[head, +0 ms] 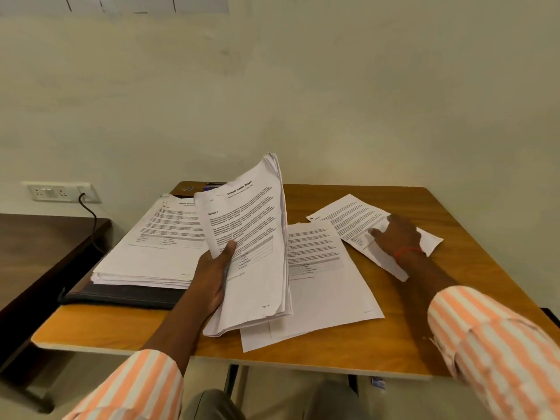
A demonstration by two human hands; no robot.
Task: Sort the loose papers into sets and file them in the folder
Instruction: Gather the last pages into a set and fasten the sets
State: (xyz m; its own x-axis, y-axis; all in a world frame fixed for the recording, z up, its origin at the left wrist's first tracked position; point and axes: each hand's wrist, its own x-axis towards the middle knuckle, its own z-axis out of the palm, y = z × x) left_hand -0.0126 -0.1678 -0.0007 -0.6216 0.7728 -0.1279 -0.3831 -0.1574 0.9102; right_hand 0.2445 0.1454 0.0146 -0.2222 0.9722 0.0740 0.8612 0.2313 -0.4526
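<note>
My left hand (213, 275) grips a thick bundle of printed pages (257, 237), tilted upright above the table's middle; its top sheet is headed "Sample Health Report". My right hand (395, 237) rests on a loose printed sheet (348, 216) at the right, fingers curling its near edge up. More loose sheets (321, 274) lie flat between both hands. A tall stack of papers (151, 253) sits at the left on a dark folder (121, 295), of which only the near edge shows.
The wooden table (394, 338) stands against a pale wall. Small items (209, 186) lie at its far edge behind the bundle. A darker table (36, 237) adjoins on the left, below a wall socket (60, 192) with a black cable.
</note>
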